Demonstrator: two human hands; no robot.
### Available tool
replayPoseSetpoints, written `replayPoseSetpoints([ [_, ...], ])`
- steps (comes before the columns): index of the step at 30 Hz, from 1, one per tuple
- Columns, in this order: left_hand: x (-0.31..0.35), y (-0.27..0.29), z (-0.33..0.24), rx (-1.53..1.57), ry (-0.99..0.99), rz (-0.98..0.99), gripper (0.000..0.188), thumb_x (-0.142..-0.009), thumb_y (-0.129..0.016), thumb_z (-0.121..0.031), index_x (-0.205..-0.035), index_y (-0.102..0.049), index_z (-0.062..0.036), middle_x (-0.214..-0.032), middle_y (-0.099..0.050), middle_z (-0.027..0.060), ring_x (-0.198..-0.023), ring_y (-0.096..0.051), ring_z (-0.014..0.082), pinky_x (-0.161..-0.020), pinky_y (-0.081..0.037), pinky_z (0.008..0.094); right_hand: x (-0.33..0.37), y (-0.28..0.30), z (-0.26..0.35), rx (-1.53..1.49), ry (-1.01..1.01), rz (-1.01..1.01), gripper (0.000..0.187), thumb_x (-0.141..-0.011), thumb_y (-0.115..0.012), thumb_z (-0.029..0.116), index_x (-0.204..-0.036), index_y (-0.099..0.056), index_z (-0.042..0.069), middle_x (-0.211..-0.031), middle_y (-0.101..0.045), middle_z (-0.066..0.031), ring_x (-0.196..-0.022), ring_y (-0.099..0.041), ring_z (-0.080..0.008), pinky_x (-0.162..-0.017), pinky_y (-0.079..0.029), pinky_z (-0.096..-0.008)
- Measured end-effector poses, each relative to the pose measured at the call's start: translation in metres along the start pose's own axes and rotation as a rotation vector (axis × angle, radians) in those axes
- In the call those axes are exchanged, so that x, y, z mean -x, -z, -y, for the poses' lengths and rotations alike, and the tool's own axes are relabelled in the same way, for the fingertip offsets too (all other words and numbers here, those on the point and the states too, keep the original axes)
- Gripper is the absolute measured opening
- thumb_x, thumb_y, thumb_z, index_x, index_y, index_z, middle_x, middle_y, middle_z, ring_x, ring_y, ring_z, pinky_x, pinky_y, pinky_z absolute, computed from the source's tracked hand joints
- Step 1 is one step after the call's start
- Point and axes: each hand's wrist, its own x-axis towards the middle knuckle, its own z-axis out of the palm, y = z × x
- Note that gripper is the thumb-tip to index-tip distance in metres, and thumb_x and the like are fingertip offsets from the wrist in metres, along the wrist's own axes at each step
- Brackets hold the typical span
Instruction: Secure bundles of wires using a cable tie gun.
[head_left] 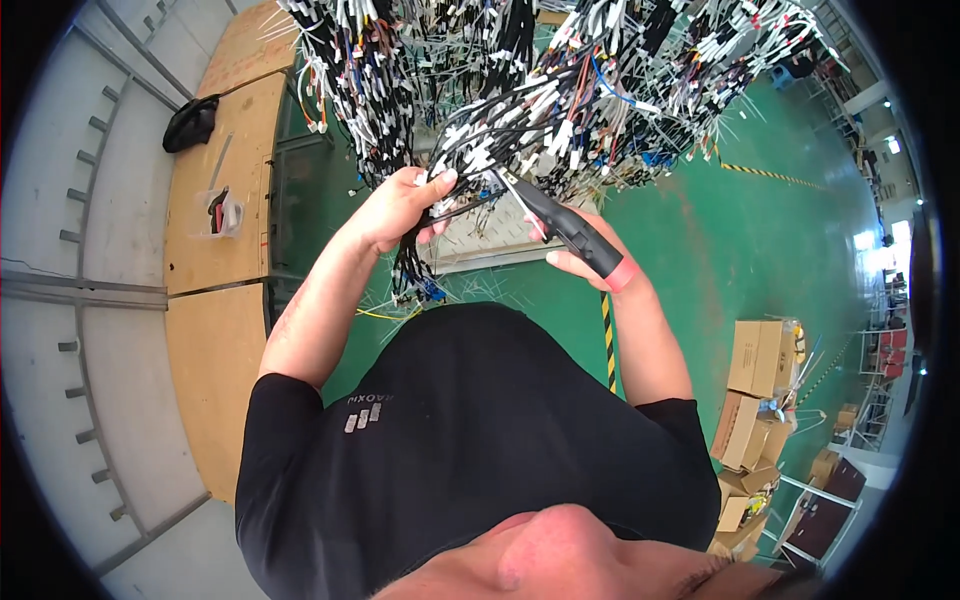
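My left hand [393,212] is closed around a wire harness [478,158] of black cables with white connectors and labels, thumb on top. Loose black ends with blue connectors [428,290] dangle below that hand. Wrapped round a black cable tie gun [572,232] with a red rear end is my right hand [607,232], partly hidden by the tool. The gun's narrow nose points up and left and meets the harness just right of my left hand. Whether a tie sits in the nose is too small to tell.
Thick hanging bunches of wire harnesses [385,90] fill the far side. At left stands a wooden bench [225,255] with a clear bag [222,215] and a black bag [190,125]. Cardboard boxes [757,360] stack at right on the green floor [670,250]. Cut tie tails litter the floor.
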Motion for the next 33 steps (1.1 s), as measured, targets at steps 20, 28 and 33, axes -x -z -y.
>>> replayPoseSetpoints([
  [20, 0.017, -0.084, 0.004, -0.060, -0.005, -0.092, 0.034, -0.109, -0.066, -0.033, -0.097, -0.071, -0.0021, -0.071, -0.070, 0.0065, -0.049, -0.056, 0.0102, -0.049, -0.043, 0.0247, 0.022, 0.058, -0.020, 0.156, 0.082, -0.016, 0.031, -0.090, -0.076, 0.017, -0.114, -0.069, -0.001, -0.095, -0.063, -0.0109, -0.086, -0.064, -0.0238, -0.081, -0.051, -0.0361],
  [28, 0.014, -0.087, 0.006, -0.047, -0.050, -0.040, 0.035, -0.109, -0.067, -0.033, -0.096, -0.070, -0.0002, -0.069, -0.067, 0.0046, -0.049, -0.050, 0.0073, -0.047, -0.038, 0.0241, 0.019, 0.070, -0.031, 0.088, 0.051, 0.012, 0.025, -0.089, -0.080, 0.020, -0.099, -0.071, -0.001, -0.083, -0.064, -0.0084, -0.076, -0.062, -0.0179, -0.071, -0.051, -0.0343],
  [33, 0.014, -0.074, 0.017, 0.163, -0.058, -0.118, 0.027, -0.105, -0.072, -0.025, -0.100, -0.070, 0.0016, -0.068, -0.065, 0.0074, -0.049, -0.049, 0.0095, -0.044, -0.034, 0.0240, 0.018, 0.078, -0.020, 0.251, 0.068, -0.003, 0.025, -0.082, -0.082, 0.015, -0.082, -0.063, -0.001, -0.067, -0.052, -0.0113, -0.058, -0.054, -0.0244, -0.058, -0.045, -0.0378],
])
